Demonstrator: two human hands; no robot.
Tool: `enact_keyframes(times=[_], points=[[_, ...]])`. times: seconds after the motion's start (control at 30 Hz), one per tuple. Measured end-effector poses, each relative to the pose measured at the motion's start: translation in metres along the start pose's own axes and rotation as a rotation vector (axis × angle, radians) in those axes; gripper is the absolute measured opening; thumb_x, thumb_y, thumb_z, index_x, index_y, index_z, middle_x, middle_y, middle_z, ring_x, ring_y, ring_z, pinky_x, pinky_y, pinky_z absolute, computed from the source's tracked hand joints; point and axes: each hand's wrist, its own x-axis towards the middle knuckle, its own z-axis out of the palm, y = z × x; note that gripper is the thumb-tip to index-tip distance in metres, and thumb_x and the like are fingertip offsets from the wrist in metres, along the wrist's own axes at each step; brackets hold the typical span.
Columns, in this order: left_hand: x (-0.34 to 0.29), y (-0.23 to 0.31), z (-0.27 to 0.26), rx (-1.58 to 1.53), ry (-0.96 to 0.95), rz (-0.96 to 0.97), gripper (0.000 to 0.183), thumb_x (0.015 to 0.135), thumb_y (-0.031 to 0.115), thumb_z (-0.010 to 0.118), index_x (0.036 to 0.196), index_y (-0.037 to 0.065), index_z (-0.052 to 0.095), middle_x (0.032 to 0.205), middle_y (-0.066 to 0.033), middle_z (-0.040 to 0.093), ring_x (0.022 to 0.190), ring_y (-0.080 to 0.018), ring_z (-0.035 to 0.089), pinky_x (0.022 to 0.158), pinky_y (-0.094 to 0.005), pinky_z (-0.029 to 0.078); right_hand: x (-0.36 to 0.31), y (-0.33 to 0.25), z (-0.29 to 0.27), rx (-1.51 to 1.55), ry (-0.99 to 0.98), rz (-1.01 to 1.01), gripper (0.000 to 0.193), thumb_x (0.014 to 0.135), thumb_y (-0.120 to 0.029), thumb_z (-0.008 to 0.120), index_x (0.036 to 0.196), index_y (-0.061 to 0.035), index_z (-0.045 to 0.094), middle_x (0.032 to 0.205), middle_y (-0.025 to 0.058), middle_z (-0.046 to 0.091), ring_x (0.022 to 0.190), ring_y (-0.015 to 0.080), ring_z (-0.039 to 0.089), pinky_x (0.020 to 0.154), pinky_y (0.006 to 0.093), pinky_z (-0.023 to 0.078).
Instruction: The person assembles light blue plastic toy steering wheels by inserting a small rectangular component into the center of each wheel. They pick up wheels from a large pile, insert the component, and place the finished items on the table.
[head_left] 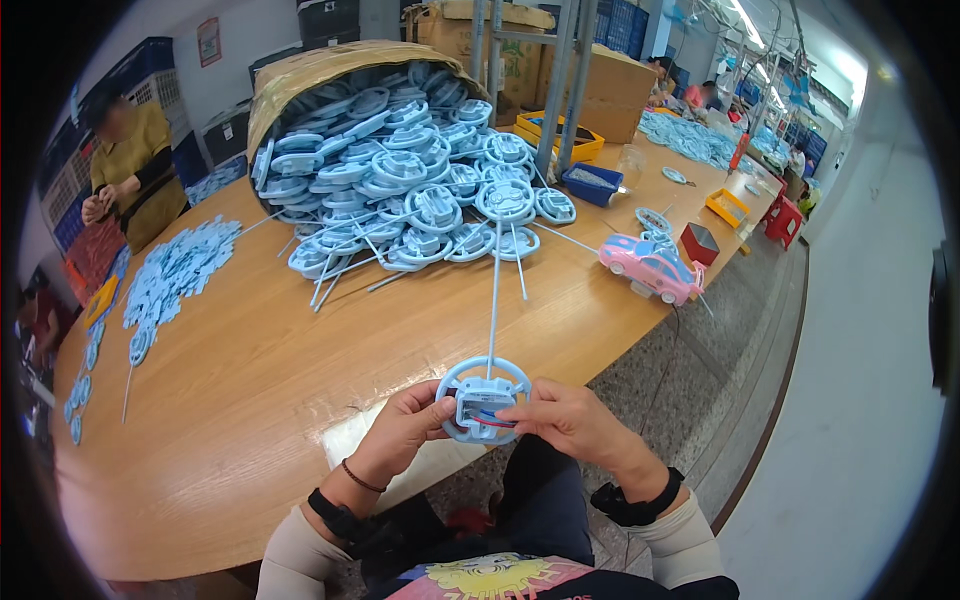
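We hold a light-blue plastic toy steering wheel [486, 400] by the brown wooden counter's [230, 430] edge.
Our left hand [412, 425] grips its rim, our right hand [562, 415] pinches red-and-blue wires [496, 422]; likely light, stiff, best rim-held, wires fragile.

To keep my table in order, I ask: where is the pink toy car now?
In the head view, the pink toy car is right of the blue wheel pile, near the table's edge, beside the dark-red box.
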Motion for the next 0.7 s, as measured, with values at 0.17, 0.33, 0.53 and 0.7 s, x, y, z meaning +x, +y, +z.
enact_keyframes(times=[0.17, 0.33, 0.53, 0.7], points=[[0.002, 0.0, 0.009, 0.026, 0.041, 0.011, 0.033, 0.088, 0.018, 0.058, 0.115, 0.0, 0.053, 0.101, -0.0052, 0.061, 0.088, -0.0144, 0.06, 0.081, -0.0324, 0.05, -0.011, 0.005, 0.005, -0.003, 0.07, -0.013, 0.029, 0.073, -0.005, 0.067, 0.1, -0.0153, 0.065, 0.075, 0.005, 0.052, 0.065, 0.021, 0.057, 0.056, 0.0314, 0.045], [-0.005, -0.003, 0.009, 0.038, 0.003, 0.038, 0.032, 0.087, 0.017, 0.058, 0.114, -0.001, 0.054, 0.102, -0.007, 0.061, 0.089, -0.0149, 0.06, 0.08, -0.0311, 0.05, -0.02, -0.006, 0.007, 0.094, 0.077, 0.011, 0.026, 0.075, -0.007, 0.067, 0.099, -0.0145, 0.065, 0.075, 0.0055, 0.052, 0.065, 0.0215, 0.056, 0.056, 0.0318, 0.045], [-0.002, -0.019, 0.02, -0.205, -0.137, -0.023, 0.04, 0.093, 0.034, 0.047, 0.114, 0.0, 0.053, 0.107, -0.008, 0.061, 0.099, -0.0175, 0.057, 0.091, -0.0331, 0.043, -0.026, -0.005, 0.014, 0.156, 0.109, 0.001, 0.027, 0.076, -0.007, 0.067, 0.101, -0.0147, 0.065, 0.075, 0.0057, 0.051, 0.064, 0.0211, 0.055, 0.054, 0.0314, 0.044], [0.008, -0.024, 0.018, -0.275, -0.119, 0.011, 0.04, 0.095, 0.035, 0.041, 0.114, 0.001, 0.052, 0.109, -0.0092, 0.06, 0.1, -0.0198, 0.058, 0.091, -0.0335, 0.044, -0.025, -0.005, 0.015, 0.111, 0.142, 0.008, 0.027, 0.076, -0.007, 0.067, 0.102, -0.0142, 0.065, 0.073, 0.0056, 0.05, 0.063, 0.0208, 0.055, 0.054, 0.031, 0.043]])
